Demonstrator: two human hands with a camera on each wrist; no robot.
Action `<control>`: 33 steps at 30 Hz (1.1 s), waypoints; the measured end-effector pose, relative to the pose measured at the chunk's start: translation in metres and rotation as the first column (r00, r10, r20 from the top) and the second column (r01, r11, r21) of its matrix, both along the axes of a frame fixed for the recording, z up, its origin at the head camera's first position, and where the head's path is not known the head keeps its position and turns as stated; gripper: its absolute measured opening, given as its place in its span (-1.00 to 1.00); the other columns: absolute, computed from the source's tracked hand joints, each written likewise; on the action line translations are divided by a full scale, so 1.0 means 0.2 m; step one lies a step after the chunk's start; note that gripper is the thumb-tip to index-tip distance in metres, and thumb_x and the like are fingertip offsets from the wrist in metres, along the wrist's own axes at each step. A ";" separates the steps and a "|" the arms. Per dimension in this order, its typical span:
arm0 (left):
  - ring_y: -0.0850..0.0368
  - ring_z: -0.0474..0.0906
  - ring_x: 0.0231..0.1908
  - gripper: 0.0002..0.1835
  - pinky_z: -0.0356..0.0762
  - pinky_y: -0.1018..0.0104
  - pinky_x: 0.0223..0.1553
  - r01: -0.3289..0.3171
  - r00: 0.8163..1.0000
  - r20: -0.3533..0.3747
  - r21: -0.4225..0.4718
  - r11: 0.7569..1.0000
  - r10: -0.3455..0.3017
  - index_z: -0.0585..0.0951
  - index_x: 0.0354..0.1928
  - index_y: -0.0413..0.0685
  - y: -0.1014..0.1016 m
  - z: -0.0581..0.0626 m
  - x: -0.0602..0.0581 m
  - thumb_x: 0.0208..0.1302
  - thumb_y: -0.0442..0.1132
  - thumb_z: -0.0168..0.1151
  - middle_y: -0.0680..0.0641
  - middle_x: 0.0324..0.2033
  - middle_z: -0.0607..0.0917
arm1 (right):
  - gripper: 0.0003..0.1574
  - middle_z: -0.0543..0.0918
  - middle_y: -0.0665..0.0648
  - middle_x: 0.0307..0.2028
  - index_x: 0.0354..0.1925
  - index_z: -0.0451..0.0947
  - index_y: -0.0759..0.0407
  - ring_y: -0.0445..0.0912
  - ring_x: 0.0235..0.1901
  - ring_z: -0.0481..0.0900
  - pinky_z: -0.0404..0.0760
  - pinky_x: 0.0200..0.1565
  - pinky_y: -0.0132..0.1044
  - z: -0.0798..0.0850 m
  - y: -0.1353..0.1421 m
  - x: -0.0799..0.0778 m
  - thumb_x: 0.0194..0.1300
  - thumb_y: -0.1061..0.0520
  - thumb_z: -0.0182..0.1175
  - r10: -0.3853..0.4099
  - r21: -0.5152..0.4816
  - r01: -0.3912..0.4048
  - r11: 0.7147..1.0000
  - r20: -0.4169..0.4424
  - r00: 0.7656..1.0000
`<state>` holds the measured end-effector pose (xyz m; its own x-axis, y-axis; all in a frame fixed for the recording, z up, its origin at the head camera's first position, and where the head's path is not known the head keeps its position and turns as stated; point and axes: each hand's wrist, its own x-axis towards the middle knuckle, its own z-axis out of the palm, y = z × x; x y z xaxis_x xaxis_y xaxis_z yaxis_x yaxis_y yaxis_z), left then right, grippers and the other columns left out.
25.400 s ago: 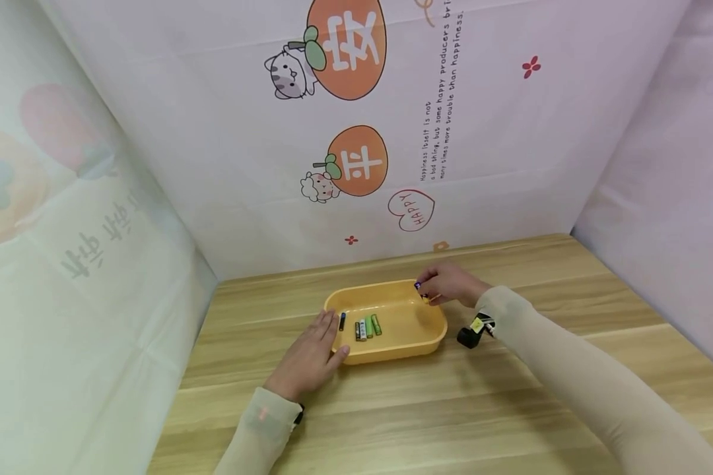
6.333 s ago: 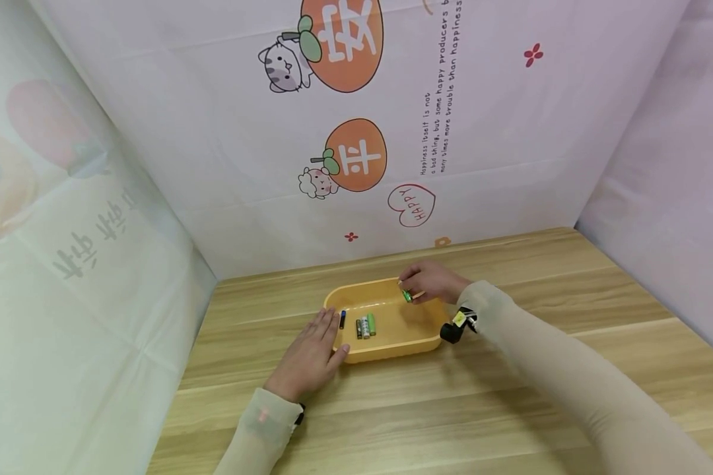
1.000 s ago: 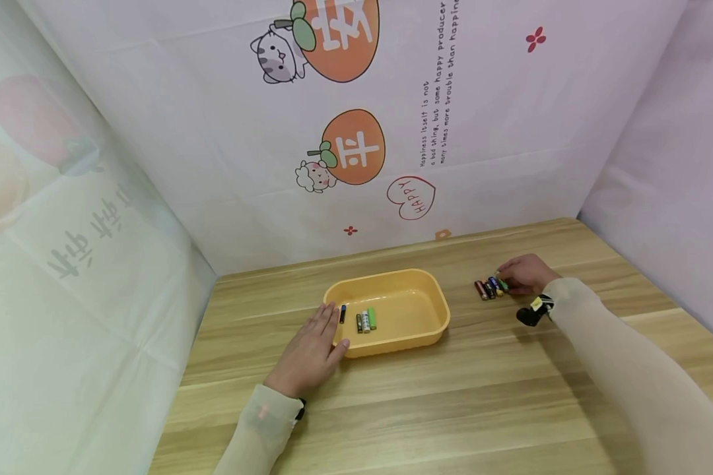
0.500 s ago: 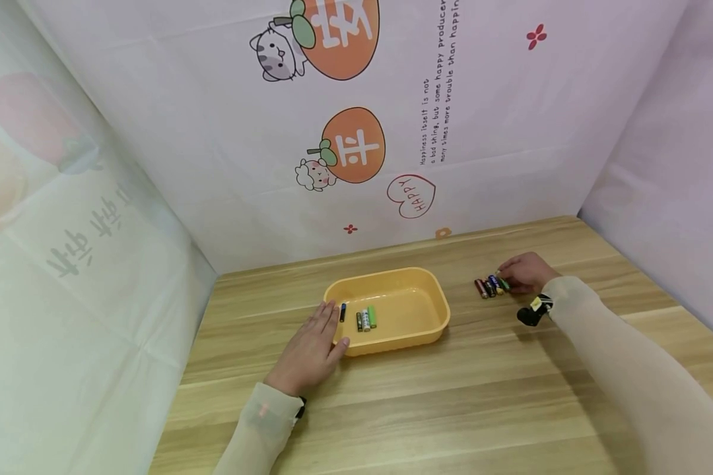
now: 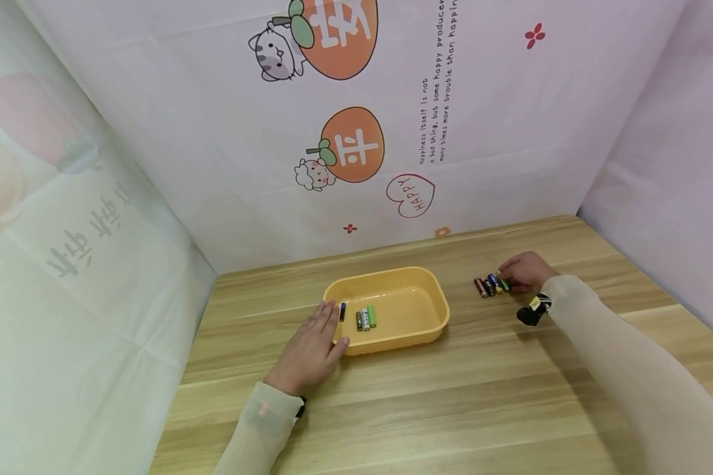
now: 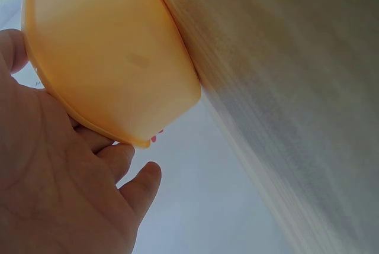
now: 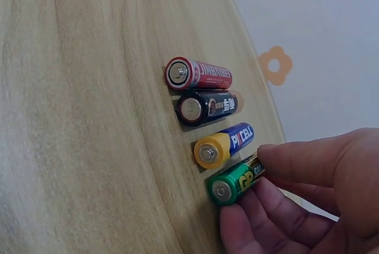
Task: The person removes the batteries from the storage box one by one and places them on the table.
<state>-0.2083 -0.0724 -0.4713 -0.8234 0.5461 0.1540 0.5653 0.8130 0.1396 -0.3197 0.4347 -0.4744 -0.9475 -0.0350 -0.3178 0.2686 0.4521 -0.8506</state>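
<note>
I saw that the right hand (image 5: 526, 272) pinched a green-and-black cylindrical battery (image 7: 235, 181) on the pale wooden counter (image 5: 392, 409), beside three other cylindrical batteries (image 7: 207, 109). The left hand (image 5: 307, 356), stretched out straight, rested upon a yellow rounded plastic tray (image 5: 412, 313).

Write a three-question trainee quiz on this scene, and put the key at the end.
1. How many batteries are visible inside the yellow tray?
2. True or false: the left hand touches the tray's rim.
3. Which battery is the right hand pinching outside the tray: A, red; B, black; C, green?

Key: 1. Four. 2. True. 3. C, the green battery.
</note>
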 end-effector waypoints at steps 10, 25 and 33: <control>-0.04 -0.17 0.48 -0.26 -0.07 0.08 0.40 0.001 1.000 -0.004 0.004 1.000 -0.001 0.05 0.50 -0.26 0.00 0.00 0.00 0.53 0.13 -0.22 -0.18 0.50 0.02 | -0.52 0.65 0.11 -0.29 0.13 0.42 0.55 -0.12 -0.33 0.58 0.66 -0.27 -0.17 -0.01 0.00 -0.01 0.34 0.25 0.17 -0.007 0.029 0.007 1.000 0.009 1.000; -0.03 -0.19 0.48 -0.23 -0.05 0.06 0.40 0.004 1.000 0.005 0.002 1.000 -0.004 0.04 0.50 -0.26 0.00 0.00 0.00 0.53 0.20 -0.34 -0.17 0.50 0.00 | -0.51 0.64 0.14 -0.26 0.15 0.41 0.55 -0.13 -0.33 0.57 0.66 -0.27 -0.19 0.00 -0.01 -0.01 0.35 0.25 0.16 -0.003 0.075 0.002 0.997 0.014 1.000; -0.01 -0.20 0.48 -0.24 -0.08 0.09 0.41 -0.005 1.000 0.009 0.003 1.000 0.005 0.03 0.51 -0.24 0.00 0.00 0.00 0.53 0.18 -0.29 -0.15 0.50 -0.01 | -0.47 0.64 0.19 -0.19 0.19 0.37 0.56 -0.12 -0.28 0.57 0.66 -0.23 -0.18 0.02 -0.03 0.01 0.37 0.23 0.13 0.020 0.080 -0.021 0.997 0.014 1.000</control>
<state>-0.2087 -0.0721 -0.4713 -0.8278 0.5412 0.1480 0.5596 0.8157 0.1470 -0.3168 0.4278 -0.4714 -0.9425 -0.0281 -0.3331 0.2700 0.5239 -0.8079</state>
